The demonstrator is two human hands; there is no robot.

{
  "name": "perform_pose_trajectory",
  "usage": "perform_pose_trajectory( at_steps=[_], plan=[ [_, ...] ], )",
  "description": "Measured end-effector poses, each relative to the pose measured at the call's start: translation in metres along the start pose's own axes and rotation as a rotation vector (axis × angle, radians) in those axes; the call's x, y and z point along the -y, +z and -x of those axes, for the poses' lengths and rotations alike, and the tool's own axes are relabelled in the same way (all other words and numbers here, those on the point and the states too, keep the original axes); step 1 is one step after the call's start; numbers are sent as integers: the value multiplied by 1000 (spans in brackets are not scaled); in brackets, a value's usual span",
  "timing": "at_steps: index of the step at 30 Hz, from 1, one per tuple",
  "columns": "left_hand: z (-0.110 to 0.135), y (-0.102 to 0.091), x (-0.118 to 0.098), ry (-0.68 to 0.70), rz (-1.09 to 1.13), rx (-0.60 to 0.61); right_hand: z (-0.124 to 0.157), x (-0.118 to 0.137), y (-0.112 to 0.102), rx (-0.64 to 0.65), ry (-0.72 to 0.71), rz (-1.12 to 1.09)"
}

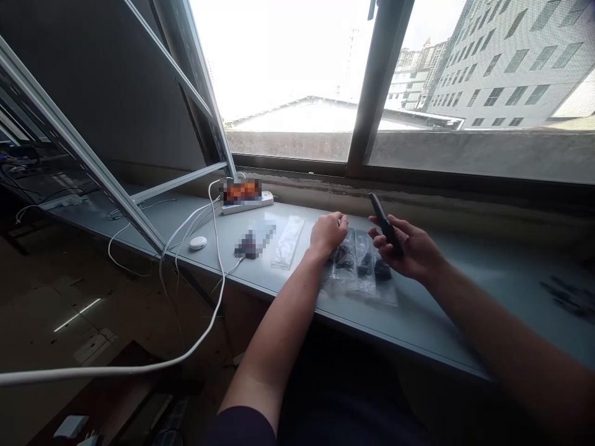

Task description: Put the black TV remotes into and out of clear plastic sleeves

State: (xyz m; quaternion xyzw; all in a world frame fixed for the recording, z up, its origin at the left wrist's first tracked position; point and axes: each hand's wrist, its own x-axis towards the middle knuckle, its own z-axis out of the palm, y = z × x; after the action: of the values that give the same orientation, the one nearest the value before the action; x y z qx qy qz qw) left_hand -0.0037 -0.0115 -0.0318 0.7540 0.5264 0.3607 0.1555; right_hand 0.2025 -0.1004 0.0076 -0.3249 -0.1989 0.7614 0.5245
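My right hand (411,248) is closed around a slim, elongated black object (383,217), held tilted above the table. Its exact kind does not show. My left hand (328,234) is curled closed at the upper left edge of a row of clear plastic bags (365,285); whether anything is in its fingers is hidden. Dark items (365,265) lie inside these bags, side by side on the table in front of me. Left of my left hand lies a flat clear plastic bag or a stack of them (288,241).
Several dark pieces (567,296) lie on the table (488,297) at far right. Leftward are a blurred-out object (255,240), a round white puck (198,243), a power strip (248,203) and a white cable (218,272) hanging past the edge. A metal frame (93,155) slants up at left.
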Motion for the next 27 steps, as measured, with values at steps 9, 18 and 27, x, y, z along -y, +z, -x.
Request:
perform_pose_trajectory(
  at_steps=[9,18,27],
  plan=[
    [0,-1,-1,-3,17,9,0,-1,2,35,-33,9],
    [-1,0,0,-9,-20,10,1,-4,2,47,19,-18],
    [-2,3,3,6,1,-2,0,-1,0,46,51,30]
  ],
)
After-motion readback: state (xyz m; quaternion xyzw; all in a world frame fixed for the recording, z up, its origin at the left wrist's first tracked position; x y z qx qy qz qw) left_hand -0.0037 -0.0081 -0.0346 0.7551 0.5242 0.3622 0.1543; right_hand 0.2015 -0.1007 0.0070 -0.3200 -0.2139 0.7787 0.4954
